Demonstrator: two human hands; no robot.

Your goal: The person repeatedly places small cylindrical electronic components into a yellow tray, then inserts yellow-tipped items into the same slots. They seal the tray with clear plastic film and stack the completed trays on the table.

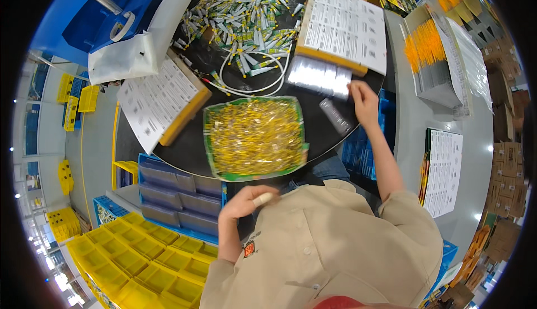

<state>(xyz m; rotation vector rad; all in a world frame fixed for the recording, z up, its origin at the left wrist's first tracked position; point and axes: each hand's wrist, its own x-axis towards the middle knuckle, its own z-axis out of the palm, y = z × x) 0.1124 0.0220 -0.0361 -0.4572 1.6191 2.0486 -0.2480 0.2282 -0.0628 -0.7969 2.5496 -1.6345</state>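
My right hand reaches to the right end of a row of shiny clear plastic blister packs. Its fingers are bent together at the row's edge; whether they grip a pack cannot be made out. One separate clear plastic pack lies on the black table just below. Close to my chest, my left hand hovers in front of the table edge, a pale wrap on one digit and its fingertips smeared by motion. Before me lies a green-edged tray full of small yellow pieces, blurred.
Small white-and-green tubes with yellow caps lie heaped at the back, beside a white cable loop. Printed sheets rest on boxes at left and right. Yellow bins and a blue crate stand at my left.
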